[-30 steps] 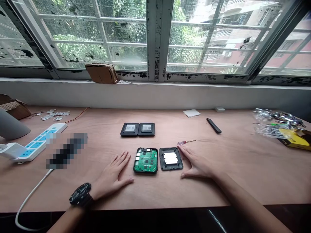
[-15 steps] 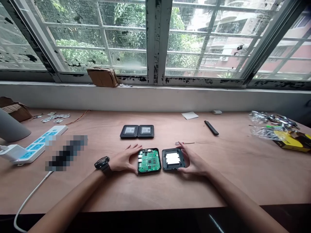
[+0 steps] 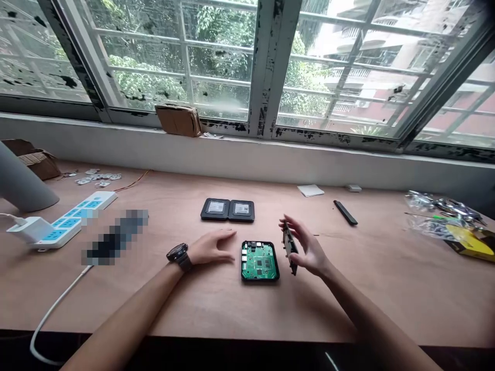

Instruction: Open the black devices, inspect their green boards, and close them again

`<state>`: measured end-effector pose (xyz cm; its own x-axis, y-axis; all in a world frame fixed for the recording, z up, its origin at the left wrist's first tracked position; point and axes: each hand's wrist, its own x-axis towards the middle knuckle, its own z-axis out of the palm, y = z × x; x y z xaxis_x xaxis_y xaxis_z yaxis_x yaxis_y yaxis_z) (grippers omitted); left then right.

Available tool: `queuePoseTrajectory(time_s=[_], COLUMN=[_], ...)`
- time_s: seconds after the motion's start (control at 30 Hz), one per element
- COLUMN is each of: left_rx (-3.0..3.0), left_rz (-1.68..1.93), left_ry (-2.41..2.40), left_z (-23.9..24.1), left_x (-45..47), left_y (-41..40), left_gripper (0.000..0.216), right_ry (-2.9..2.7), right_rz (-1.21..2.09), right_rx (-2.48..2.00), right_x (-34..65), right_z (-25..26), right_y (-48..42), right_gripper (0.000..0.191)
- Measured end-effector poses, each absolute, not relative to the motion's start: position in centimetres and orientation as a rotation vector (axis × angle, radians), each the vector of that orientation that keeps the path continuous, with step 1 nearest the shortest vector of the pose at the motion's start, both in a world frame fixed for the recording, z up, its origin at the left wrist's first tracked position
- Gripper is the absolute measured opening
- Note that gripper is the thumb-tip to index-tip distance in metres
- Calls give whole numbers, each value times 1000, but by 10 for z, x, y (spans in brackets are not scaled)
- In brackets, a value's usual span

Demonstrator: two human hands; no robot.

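An open black case with a green circuit board lies flat on the wooden table. My right hand grips the black cover, tilted up on edge just right of the board. My left hand, with a black watch on its wrist, rests flat with fingers stretched, a little left of the board and not touching it. Two closed black units sit side by side behind.
A white and blue power strip with a cord lies at left, beside a blurred dark object. A black stick and white pad are back right. Plastic bags and a yellow pack sit far right. A cardboard box rests on the sill.
My right hand has lifted the cover off the table and turned it up on edge. My left hand has drawn slightly away from the board's left side.
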<state>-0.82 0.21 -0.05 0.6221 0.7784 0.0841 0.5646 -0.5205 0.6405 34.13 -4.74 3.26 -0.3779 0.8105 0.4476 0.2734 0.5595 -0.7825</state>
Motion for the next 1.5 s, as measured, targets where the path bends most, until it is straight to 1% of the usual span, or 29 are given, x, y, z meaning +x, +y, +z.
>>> queuePoseTrajectory(time_s=[0.07,0.13,0.27,0.57,1.0,1.27,1.5], left_rx=[2241,2228,2251,2344,2380,2384,2371], left_rz=[580,647,715,715,714,720,718], left_ry=[1105,1140,1162,1161,1136,1130,1140], left_z=[-1,-1,-8,-14,-11,-13,-15], left_x=[-17,-22,-23,-22,-20,-21,-22], left_y=[6,9,11,10,8,9,10], left_gripper=[74,63,53,48,44,44,45], right_ry=[-2148,-2357,-2601,-2698,-2712,-2714,-2738], right_rz=[689,620,511,314,272,241,299], right_rx=[-924,-961,-976,-1046,-1052,-1022,-1017], right_x=[320,299,264,248,250,253,255], right_z=[45,53,51,30,25,24,21], right_y=[-42,-38,-38,-44,-46,-46,-46], right_gripper=[90,93,97,94,99,106,107])
